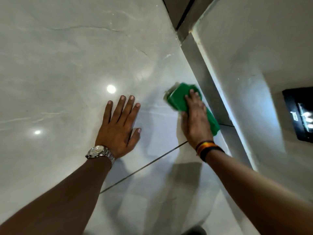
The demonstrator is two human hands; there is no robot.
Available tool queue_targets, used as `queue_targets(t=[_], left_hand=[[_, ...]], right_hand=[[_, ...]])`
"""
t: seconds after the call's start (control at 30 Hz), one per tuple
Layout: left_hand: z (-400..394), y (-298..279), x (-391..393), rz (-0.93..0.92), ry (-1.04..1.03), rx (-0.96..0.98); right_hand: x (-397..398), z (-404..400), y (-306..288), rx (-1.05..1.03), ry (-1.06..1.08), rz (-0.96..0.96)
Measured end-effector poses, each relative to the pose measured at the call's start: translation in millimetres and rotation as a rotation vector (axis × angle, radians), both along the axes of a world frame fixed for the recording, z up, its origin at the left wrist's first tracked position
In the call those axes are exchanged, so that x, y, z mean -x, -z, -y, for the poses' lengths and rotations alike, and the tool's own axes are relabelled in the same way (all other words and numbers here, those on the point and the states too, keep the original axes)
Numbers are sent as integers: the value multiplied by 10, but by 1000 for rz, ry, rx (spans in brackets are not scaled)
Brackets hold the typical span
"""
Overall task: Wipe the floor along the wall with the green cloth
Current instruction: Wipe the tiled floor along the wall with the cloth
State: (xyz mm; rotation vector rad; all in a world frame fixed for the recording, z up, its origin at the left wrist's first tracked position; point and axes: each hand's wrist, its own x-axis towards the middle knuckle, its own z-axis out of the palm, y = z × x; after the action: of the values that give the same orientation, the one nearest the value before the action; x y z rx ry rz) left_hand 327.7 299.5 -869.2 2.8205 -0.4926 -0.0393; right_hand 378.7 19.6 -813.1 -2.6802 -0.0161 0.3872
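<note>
Right fingers: the fingers (192, 94) of the right hand (196, 119) are laid nearly flat and close together on the folded bright-green cloth (177, 99); the cloth is pressed down under the palm, not pinched or balled up.
Cloth position: the cloth lies on the glossy pale-grey marble-look tiled floor (67, 56), with its outer edge touching or just beside the grey skirting strip (203, 78) at the foot of the white plastered wall (245, 48).
Cloth long axis: it runs roughly parallel to the skirting, from the wrist end forward and to the left in the view; part of the cloth projects ahead of the fingertips.
Direction of travel: unwiped floor along the wall is judged to lie ahead of the fingertips, so the stroke would follow the skirting line.
Left hand: the left hand (118, 126) is spread open, palm flat on the floor, holding nothing; it is taken to be a support.
Nearer hand: the right hand is nearer the wall; the left is well apart from the cloth.
Grout line: a dark grout joint (144, 167) crosses the floor behind both hands.
Motion blur: the cloth's leading edge is blurred.
</note>
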Motion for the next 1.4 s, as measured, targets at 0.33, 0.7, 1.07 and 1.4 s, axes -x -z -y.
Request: queue_targets(t=[0.33,0.7,1.07,1.4], left_hand=[[-4,48,-10,-29,-2,14],[3,7,3,-8,-18,54],[13,-10,14,-21,-13,9],[9,-16,-9,-36,-7,-37]], right_hand=[[-1478,-1187,77,-10,-116,112],[-1453,-1008,9,-27,6,66],[-951,-1301,-185,-289,-300,-26],[-498,-312,-352,-176,128,25]])
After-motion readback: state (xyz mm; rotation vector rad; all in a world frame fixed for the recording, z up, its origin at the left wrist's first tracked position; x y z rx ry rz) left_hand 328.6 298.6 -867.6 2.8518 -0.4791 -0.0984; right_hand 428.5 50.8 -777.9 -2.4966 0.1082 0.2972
